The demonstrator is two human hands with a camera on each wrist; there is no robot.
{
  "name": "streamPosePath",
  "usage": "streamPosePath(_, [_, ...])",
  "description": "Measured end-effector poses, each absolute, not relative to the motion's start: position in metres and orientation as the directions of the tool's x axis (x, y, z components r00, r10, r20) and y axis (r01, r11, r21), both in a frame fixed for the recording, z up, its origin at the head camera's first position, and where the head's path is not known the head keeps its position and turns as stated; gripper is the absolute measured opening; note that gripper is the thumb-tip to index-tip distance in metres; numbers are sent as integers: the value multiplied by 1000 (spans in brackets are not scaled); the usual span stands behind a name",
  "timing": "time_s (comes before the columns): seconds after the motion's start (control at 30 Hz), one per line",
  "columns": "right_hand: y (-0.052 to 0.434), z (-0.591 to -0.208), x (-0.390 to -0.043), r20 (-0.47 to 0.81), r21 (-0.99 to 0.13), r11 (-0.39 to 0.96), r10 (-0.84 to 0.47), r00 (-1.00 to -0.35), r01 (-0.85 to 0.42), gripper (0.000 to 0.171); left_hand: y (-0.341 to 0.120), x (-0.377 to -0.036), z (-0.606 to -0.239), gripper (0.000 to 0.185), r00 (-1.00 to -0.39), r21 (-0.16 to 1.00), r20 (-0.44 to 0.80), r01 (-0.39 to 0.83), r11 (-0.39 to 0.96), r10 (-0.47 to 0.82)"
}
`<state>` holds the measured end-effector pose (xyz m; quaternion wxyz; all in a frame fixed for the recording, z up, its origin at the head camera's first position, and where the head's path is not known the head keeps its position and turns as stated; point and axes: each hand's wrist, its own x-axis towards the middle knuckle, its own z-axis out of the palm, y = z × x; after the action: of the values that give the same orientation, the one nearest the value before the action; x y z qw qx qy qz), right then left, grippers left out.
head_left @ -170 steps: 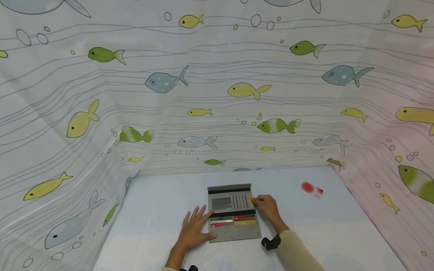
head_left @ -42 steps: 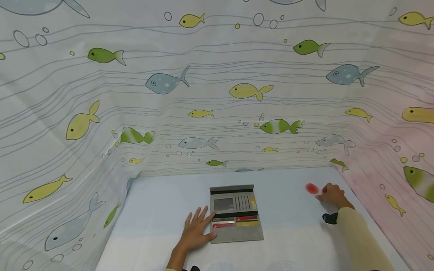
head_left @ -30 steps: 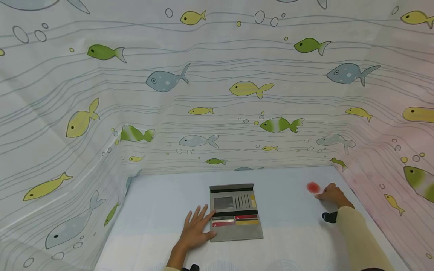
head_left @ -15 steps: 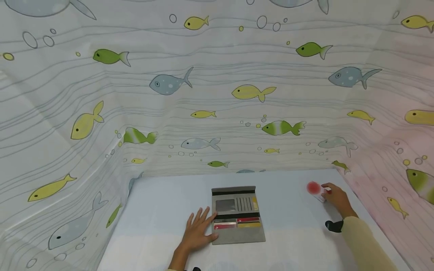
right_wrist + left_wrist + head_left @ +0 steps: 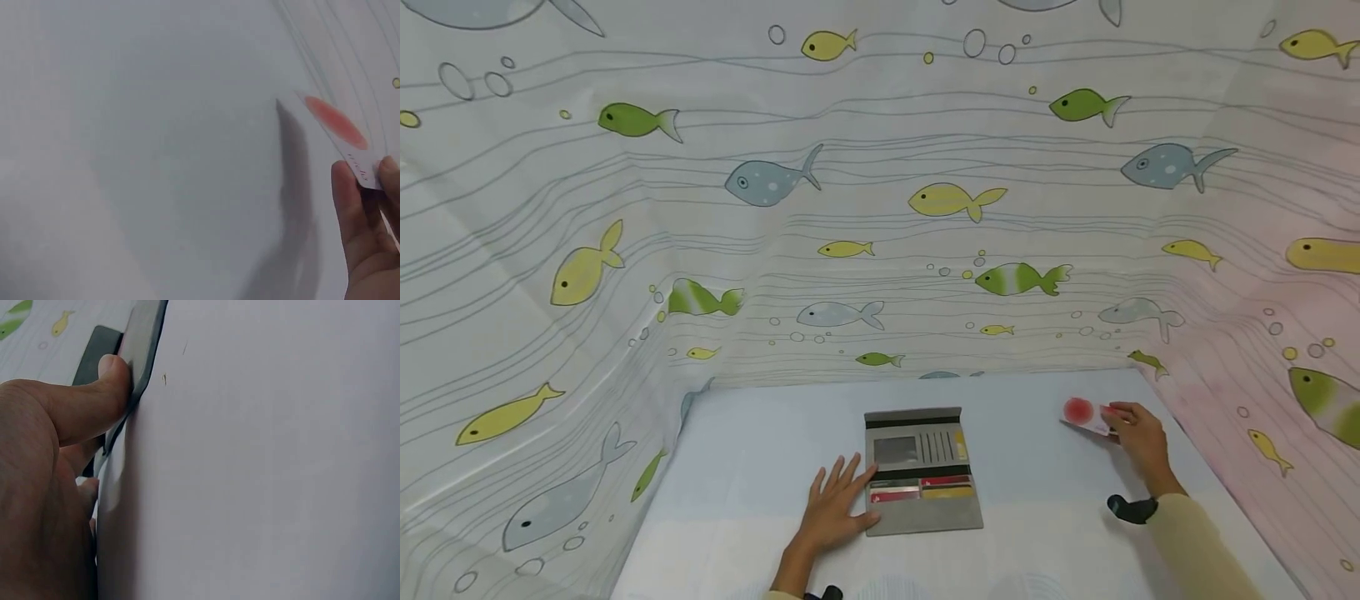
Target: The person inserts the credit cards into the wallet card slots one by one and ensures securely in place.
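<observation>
An unfolded grey wallet lies on the table in the head view, with several cards in its lower slots and a yellow card in an upper one. My left hand rests on the wallet's left edge, fingers spread; in the left wrist view its thumb presses on the wallet's edge. Off to the right, my right hand pinches a white card with a red circle by its right end. The right wrist view shows the card tilted, raised off the table between thumb and fingers.
The white tabletop surrounds the wallet. Fish-patterned cloth hangs behind the table and along both sides. A dark wrist camera sits on the right wrist.
My right hand has left the wallet's right edge, reached over to the card on the table, and now pinches it with one end lifted. The left hand stays on the wallet.
</observation>
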<state>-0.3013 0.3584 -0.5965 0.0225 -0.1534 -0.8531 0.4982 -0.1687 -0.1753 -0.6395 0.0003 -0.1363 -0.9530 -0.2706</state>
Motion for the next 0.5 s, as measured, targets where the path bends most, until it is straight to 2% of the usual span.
streamPosePath(0.17, [337, -602, -293, -165, -925, 288, 288, -943, 250, 62, -176, -169, -642, 75, -965, 517, 68, 250, 819, 252])
streamPosePath(0.23, [329, -604, -289, -186, -939, 232, 280, -942, 254, 60, -175, -170, -643, 75, -966, 515, 63, 246, 821, 250])
streamPosePath(0.5, [310, -615, -272, -165, -980, 87, 134, -977, 177, 59, -175, -170, -642, 76, -966, 518, 73, 249, 818, 248])
